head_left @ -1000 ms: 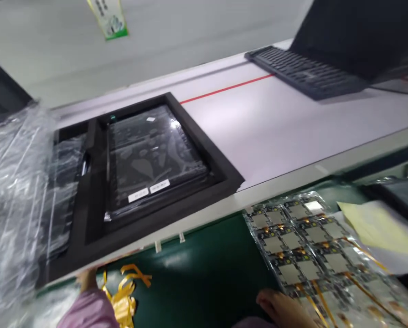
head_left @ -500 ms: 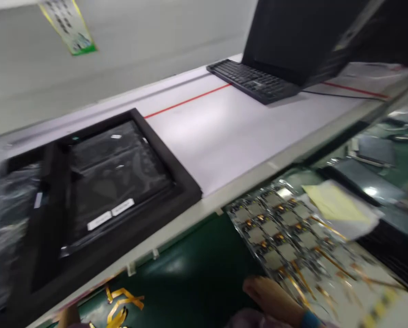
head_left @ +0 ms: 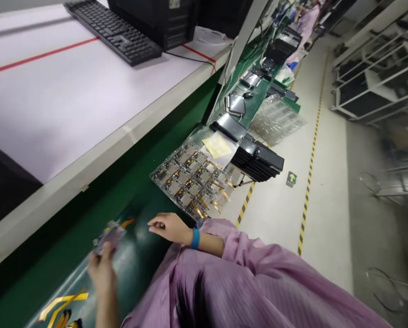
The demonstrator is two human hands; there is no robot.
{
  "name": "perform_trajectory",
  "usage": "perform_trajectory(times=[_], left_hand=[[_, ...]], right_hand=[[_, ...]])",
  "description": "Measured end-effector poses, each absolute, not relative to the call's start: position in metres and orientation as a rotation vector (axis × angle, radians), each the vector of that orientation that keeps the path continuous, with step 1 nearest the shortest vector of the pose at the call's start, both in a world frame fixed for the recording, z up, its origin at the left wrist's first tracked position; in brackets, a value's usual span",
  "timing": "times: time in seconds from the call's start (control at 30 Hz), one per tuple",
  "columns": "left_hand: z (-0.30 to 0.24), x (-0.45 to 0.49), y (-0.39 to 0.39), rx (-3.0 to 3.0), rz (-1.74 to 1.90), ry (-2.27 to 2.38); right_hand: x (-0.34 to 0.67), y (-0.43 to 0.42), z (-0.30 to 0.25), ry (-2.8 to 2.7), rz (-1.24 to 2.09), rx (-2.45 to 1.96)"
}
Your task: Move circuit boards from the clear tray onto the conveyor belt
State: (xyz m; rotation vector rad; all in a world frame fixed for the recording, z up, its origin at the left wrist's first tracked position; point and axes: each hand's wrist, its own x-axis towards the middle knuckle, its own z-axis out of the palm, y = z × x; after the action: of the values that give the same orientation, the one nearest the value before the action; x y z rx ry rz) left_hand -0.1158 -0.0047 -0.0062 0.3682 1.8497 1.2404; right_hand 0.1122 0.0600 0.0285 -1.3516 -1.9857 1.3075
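My left hand (head_left: 103,271), somewhat blurred, pinches a small circuit board (head_left: 111,239) over the green mat, with an orange flex cable (head_left: 127,222) sticking out on its right. To its right, my right hand (head_left: 171,228) has its fingers curled and the tips close together, with nothing visible in them. A blue wristband (head_left: 195,238) is on that wrist. Beyond the right hand, a clear tray (head_left: 166,191) bears several circuit boards (head_left: 185,199) with orange cables. Loose yellow-orange flex cables (head_left: 65,300) lie on the mat at the lower left.
A raised white shelf (head_left: 63,105) runs along the left, with a black keyboard (head_left: 118,34) on it. Black devices (head_left: 258,157) are stacked beside the tray, near a yellow paper (head_left: 217,146). Another person in pink (head_left: 306,27) is farther down the bench.
The view has swung to the right, bringing the aisle into sight. Both hands are now more fully visible, and the circuit board in my left hand shows. The black foam tray has mostly left the picture.
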Motion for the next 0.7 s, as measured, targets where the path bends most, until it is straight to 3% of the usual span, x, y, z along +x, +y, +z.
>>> perform_trajectory(times=[0.23, 0.53, 0.7], left_hand=[[0.014, 0.06, 0.016, 0.42, 1.304, 1.474], [0.001, 0.154, 0.023, 0.761, 0.891, 1.397], [-0.017, 0.176, 0.002, 0.771, 0.735, 1.467]], right_hand=[[0.201, 0.062, 0.05, -1.527, 1.079, -1.493], [0.355, 0.078, 0.039, -1.559, 1.234, -1.829], [0.472, 0.138, 0.027, -1.598, 1.079, -2.036]])
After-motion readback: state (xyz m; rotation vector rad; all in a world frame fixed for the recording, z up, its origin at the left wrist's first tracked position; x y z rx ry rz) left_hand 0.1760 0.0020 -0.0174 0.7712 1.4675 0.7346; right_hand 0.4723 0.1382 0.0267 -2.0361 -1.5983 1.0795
